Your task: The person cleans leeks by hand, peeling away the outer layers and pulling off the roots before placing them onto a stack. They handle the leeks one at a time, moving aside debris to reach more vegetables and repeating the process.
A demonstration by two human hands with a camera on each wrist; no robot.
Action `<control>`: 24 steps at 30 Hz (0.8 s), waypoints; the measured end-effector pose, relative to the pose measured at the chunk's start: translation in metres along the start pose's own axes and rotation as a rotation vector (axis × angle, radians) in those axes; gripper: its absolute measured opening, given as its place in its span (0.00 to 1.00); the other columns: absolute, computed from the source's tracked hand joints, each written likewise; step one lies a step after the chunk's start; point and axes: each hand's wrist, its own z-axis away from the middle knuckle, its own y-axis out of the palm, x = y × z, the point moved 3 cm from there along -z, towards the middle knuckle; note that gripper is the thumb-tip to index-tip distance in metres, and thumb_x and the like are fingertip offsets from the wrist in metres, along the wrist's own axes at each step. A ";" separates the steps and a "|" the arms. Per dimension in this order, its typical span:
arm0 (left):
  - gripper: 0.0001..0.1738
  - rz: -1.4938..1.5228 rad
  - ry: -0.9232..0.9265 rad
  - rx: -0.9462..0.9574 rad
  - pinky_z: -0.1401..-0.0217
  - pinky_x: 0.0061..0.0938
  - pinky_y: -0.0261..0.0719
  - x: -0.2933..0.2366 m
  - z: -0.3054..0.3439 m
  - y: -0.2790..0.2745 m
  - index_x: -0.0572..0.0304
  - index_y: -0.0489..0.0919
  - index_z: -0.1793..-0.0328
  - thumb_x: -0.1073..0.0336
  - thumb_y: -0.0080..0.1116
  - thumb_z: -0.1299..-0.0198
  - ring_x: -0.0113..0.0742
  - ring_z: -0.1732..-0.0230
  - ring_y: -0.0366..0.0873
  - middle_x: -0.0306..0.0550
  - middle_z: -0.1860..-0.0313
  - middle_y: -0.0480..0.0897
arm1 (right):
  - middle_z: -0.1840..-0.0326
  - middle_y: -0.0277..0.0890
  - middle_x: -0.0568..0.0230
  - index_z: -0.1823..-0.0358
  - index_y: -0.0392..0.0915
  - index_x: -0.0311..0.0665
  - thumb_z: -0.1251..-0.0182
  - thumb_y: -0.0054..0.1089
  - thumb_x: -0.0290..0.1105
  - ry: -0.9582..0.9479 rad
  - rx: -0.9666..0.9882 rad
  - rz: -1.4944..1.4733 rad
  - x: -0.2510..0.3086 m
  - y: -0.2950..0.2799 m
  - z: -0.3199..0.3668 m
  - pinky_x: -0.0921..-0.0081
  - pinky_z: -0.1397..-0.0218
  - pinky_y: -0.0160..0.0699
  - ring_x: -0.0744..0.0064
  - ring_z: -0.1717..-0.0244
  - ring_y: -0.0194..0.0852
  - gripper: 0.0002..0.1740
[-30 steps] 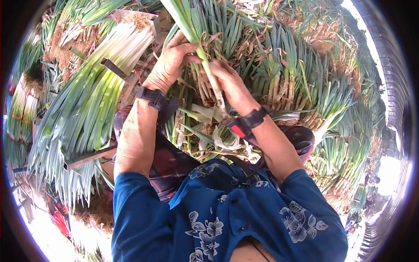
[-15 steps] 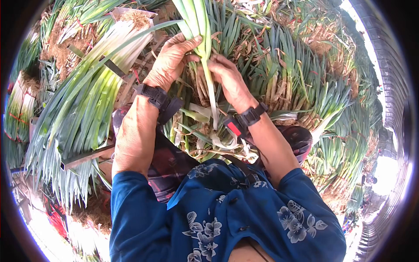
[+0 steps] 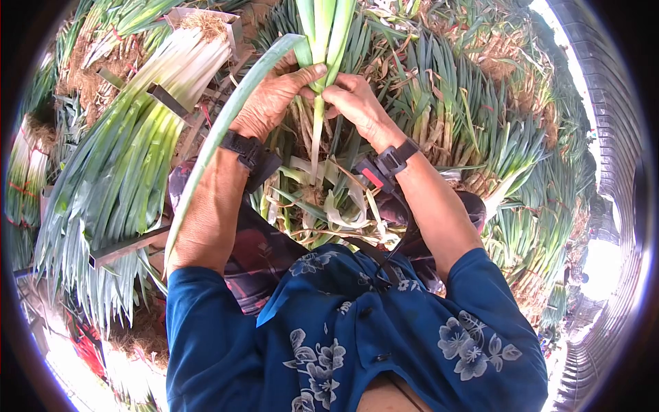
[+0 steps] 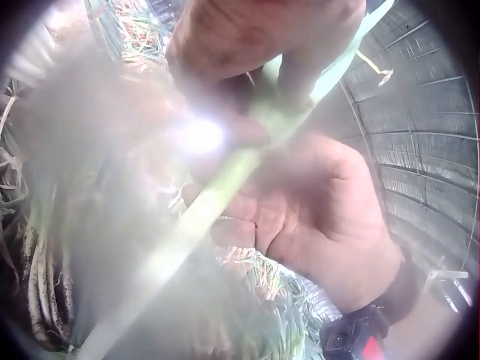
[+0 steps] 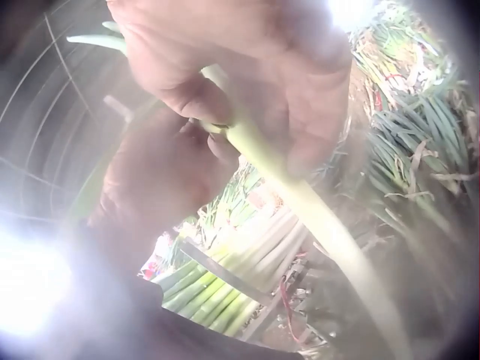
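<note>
My left hand [image 3: 271, 99] grips a leek [image 3: 317, 130] where its green leaves fan out from the pale stalk. Close beside it, my right hand [image 3: 355, 108] pinches the same leek at the leaf base, thumb and fingers together. The stalk hangs downward with its root end low between my forearms. One long leaf [image 3: 213, 151] arches back over my left forearm. In the left wrist view the bare stalk [image 4: 214, 199] slants past both hands, hazy with glare. The right wrist view shows the whitish stalk [image 5: 330, 232] running down from the fingers.
A thick bundle of cleaned leeks [image 3: 137, 137] lies on a metal rack [image 3: 130, 248] at the left. Untrimmed leeks [image 3: 439, 110] are heaped ahead and to the right. Peeled skins and leaf scraps [image 3: 343, 213] litter the ground between my knees.
The stalk's dirty brown outer layer has gone, leaving it pale and smooth. The leek has moved slightly right, a leaf now bends over the left forearm, and the right fingers have closed at the leaf base.
</note>
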 end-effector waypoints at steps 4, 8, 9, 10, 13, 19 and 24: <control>0.14 -0.024 0.025 0.046 0.57 0.24 0.78 -0.004 0.004 0.005 0.58 0.82 0.48 0.66 0.66 0.39 0.28 0.56 0.80 0.39 0.56 0.85 | 0.61 0.81 0.61 0.55 0.80 0.30 0.36 0.52 0.30 0.026 -0.013 0.002 0.001 0.000 0.003 0.75 0.66 0.83 0.73 0.61 0.81 0.14; 0.12 0.027 0.010 0.031 0.59 0.22 0.80 -0.016 0.003 -0.002 0.60 0.83 0.49 0.67 0.64 0.38 0.26 0.60 0.81 0.39 0.59 0.85 | 0.57 0.82 0.58 0.50 0.78 0.32 0.33 0.53 0.32 0.069 0.129 -0.468 -0.001 0.000 0.015 0.74 0.58 0.80 0.69 0.58 0.82 0.15; 0.12 0.077 -0.003 0.060 0.59 0.22 0.80 -0.016 0.002 -0.005 0.59 0.83 0.49 0.67 0.63 0.37 0.26 0.61 0.82 0.39 0.59 0.86 | 0.56 0.83 0.58 0.48 0.78 0.32 0.32 0.54 0.34 0.087 0.181 -0.559 -0.002 -0.001 0.018 0.74 0.55 0.79 0.69 0.57 0.82 0.16; 0.11 0.128 -0.016 0.090 0.59 0.21 0.80 -0.016 0.000 -0.006 0.59 0.83 0.49 0.66 0.63 0.37 0.27 0.61 0.82 0.40 0.59 0.86 | 0.55 0.83 0.58 0.47 0.77 0.33 0.30 0.55 0.35 0.104 0.232 -0.650 -0.002 0.000 0.022 0.75 0.52 0.77 0.68 0.55 0.82 0.17; 0.11 0.165 0.014 0.151 0.59 0.21 0.80 -0.022 0.004 0.001 0.59 0.83 0.50 0.67 0.62 0.36 0.27 0.61 0.82 0.40 0.60 0.86 | 0.53 0.82 0.59 0.46 0.78 0.35 0.30 0.56 0.39 0.106 0.135 -0.617 0.000 0.006 0.027 0.75 0.51 0.75 0.70 0.54 0.81 0.18; 0.11 0.218 0.091 0.113 0.62 0.21 0.78 -0.019 -0.007 -0.023 0.58 0.84 0.51 0.67 0.64 0.38 0.26 0.62 0.81 0.38 0.60 0.86 | 0.62 0.82 0.69 0.53 0.80 0.39 0.29 0.53 0.38 0.377 0.111 -0.656 -0.062 0.019 0.020 0.74 0.57 0.79 0.74 0.64 0.79 0.13; 0.09 0.351 0.176 -0.076 0.61 0.21 0.75 -0.041 -0.008 -0.069 0.51 0.81 0.51 0.66 0.64 0.37 0.25 0.59 0.79 0.34 0.60 0.85 | 0.68 0.82 0.65 0.61 0.82 0.35 0.31 0.54 0.38 0.354 0.197 0.152 -0.144 -0.004 0.064 0.67 0.63 0.80 0.67 0.68 0.81 0.13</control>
